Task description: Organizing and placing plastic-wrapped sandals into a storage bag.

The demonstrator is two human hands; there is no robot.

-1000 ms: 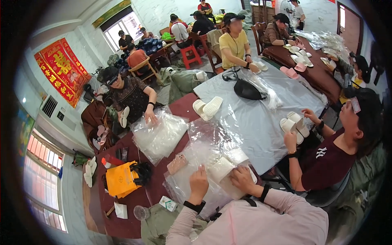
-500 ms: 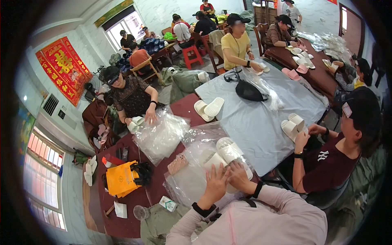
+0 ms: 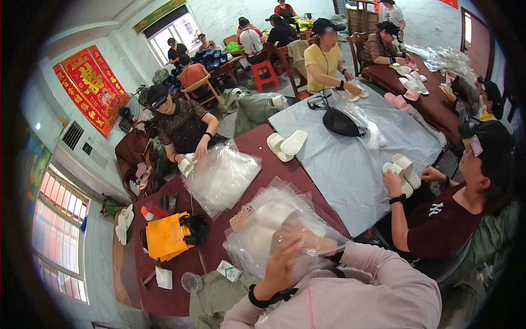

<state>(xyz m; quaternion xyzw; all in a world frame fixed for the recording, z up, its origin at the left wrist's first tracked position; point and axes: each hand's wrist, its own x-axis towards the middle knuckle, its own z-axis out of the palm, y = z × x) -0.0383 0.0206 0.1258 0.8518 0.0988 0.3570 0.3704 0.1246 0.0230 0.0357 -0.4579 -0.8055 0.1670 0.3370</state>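
Note:
On the near side of the red table, a clear plastic bag is spread out before me, with pale, blurred slipper shapes showing through it. Against its near edge, my left hand is raised with fingers stretched upward, somewhat smeared by motion. My right hand shows through the clear film, which covers its fingers, so its grip is hidden. Under the bag's left edge lies a phone in a pinkish patterned case. More clear film lies stacked beneath and behind the bag.
Left of me are a yellow bag, a clear cup and a small white packet. A co-worker across handles white slippers beside a bag pile. At right, another co-worker holds white slippers by the grey-covered table.
My hands were lying on the white slippers with fingers spread. Now a clear bag covers that spot, my left hand has dropped toward me, and my right hand is behind film.

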